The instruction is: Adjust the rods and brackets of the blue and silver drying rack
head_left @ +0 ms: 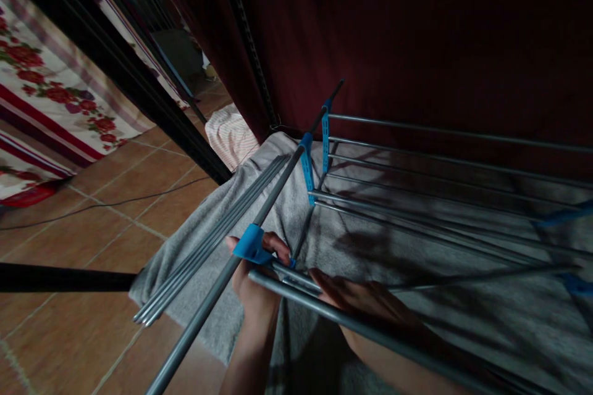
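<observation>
My left hand (252, 287) is closed around a blue plastic bracket (250, 244), its thumb and fingers showing on either side. The bracket sits on a long grey metal tube (206, 305) that slants across the view. My right hand (365, 305) is closed on a thin metal rod (296, 276) that runs to the bracket. A thicker tube (319, 307) passes in front of the right hand and partly covers it. Farther along the slanted tube, two more blue brackets (308, 166) hold several parallel rods (417, 166) of the rack.
Several loose metal rods (217, 234) lie side by side on a grey blanket (222, 321). Black poles (139, 99) stand to the left, with a floral curtain (60, 86) beyond. A dark red curtain (417, 31) hangs behind. A cable (125, 202) crosses the tiled floor (106, 222).
</observation>
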The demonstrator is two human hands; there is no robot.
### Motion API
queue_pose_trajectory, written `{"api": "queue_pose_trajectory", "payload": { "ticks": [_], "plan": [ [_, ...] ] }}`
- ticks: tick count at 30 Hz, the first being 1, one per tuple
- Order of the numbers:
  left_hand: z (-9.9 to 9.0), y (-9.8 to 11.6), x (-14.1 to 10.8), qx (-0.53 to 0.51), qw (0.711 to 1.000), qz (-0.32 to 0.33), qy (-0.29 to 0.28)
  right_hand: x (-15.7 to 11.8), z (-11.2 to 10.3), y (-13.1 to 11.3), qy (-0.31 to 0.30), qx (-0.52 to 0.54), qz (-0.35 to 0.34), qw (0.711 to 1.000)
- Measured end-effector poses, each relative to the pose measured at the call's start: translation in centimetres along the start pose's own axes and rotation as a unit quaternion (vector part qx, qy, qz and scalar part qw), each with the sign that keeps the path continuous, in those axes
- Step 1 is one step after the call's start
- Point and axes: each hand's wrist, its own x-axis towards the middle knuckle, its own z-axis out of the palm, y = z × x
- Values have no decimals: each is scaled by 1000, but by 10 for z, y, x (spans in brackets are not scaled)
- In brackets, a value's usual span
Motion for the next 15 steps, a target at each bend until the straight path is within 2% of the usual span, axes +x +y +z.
{"api": "queue_pose_trajectory", "payload": {
  "ticks": [6,10,15],
  "plan": [
    [2,-2,1,-4,1000,-7,1,-4,4,5,9,64,-3,998],
    [2,-5,6,-13,1000,5,13,-1,3,1,-1,47,1,999],
    [-7,-18,20,-16,999,34,14,14,10,-7,-89,13,81,993]
  ]
}}
